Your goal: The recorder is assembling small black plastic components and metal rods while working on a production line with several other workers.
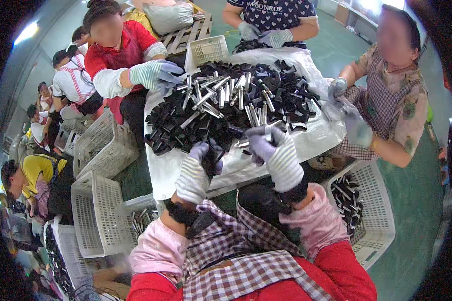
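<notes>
The left hand [195, 173], in a striped glove, was closed on a small black piece [212, 159] at the near edge of the big pile of black and silver parts [226, 108]. The right hand [276, 153] (also gloved) rested on the pile with its fingers apart, holding nothing. The pile lay on a white sheet [314, 138]. A white basket [369, 215] with more parts stood at the right.

A stuffed grey sack [168, 16] lies at the upper middle of the frame on a wooden pallet [188, 35]. A brown cardboard box [342, 14] stands at the upper right
</notes>
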